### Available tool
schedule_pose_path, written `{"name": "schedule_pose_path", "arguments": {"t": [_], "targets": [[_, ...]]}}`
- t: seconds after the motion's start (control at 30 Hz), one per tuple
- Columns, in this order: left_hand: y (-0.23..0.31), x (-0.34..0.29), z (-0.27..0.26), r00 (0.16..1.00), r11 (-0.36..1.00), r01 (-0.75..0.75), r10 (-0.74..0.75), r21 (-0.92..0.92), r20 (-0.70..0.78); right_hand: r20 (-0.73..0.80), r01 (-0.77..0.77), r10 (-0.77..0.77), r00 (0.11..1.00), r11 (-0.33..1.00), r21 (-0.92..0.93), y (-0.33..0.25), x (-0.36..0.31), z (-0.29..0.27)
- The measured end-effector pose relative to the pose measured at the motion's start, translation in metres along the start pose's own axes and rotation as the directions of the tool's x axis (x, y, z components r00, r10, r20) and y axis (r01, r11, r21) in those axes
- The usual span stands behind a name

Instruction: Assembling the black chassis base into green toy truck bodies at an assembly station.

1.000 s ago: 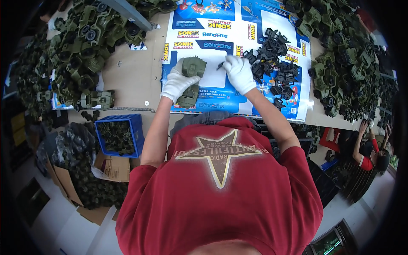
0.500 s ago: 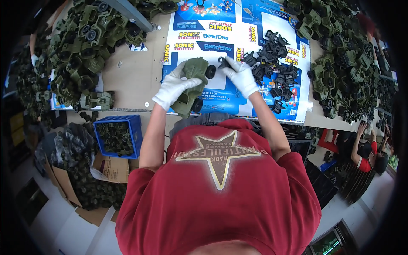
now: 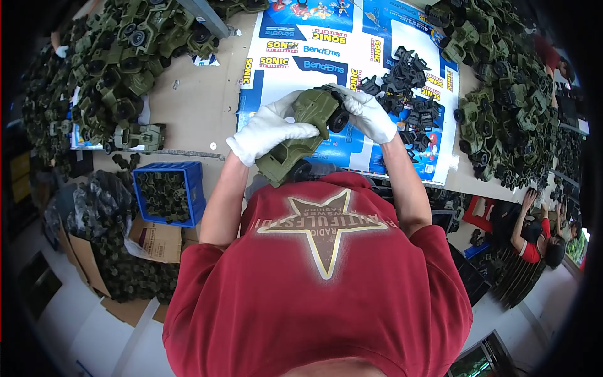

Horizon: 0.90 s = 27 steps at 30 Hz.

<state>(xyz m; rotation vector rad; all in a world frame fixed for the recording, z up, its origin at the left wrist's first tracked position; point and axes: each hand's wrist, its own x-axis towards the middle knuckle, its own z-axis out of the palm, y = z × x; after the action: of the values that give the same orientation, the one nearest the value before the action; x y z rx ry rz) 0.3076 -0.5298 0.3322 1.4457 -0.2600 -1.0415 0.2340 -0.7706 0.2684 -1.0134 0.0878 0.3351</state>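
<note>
The white-gloved left hand grips an olive-green plastic truck; the right hand apparently pinches a black plastic part against it.

I had a tan-topped table across the upper half of the frame, with a slanting grey metal bar at upper left. Pale floor showed at lower left; bright light filled an opening at the right edge.
</note>
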Motion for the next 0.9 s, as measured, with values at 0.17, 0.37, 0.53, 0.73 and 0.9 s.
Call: {"name": "schedule_pose_path", "arguments": {"t": [0.17, 0.37, 0.53, 0.73, 0.9], "targets": [[0.006, -0.003, 0.006, 0.999, 0.998, -0.020, 0.021, 0.063, -0.030, 0.028, -0.094, 0.093, 0.995, 0.995, 0.024, 0.001, 0.001, -0.017], [-0.008, 0.013, 0.023, 0.983, 0.996, 0.078, -0.069, 0.047, -0.171, -0.163, 0.010, -0.124, 0.979, 0.823, -0.568, -0.032, 0.012, 0.023], [-0.025, 0.025, 0.031, 0.954, 0.935, -0.286, 0.257, -0.209, -0.156, -0.320, 0.100, -0.217, 0.922, 0.934, -0.343, -0.001, 0.014, 0.032], [-0.033, 0.027, 0.040, 0.918, 0.853, -0.391, 0.387, -0.346, -0.083, -0.122, 0.217, -0.466, 0.876, 0.607, -0.765, -0.022, -0.008, 0.062], [-0.036, 0.022, 0.052, 0.797, 0.803, -0.582, 0.533, -0.129, -0.283, -0.209, 0.222, -0.582, 0.786, 0.581, -0.783, -0.015, -0.017, 0.085]]}}
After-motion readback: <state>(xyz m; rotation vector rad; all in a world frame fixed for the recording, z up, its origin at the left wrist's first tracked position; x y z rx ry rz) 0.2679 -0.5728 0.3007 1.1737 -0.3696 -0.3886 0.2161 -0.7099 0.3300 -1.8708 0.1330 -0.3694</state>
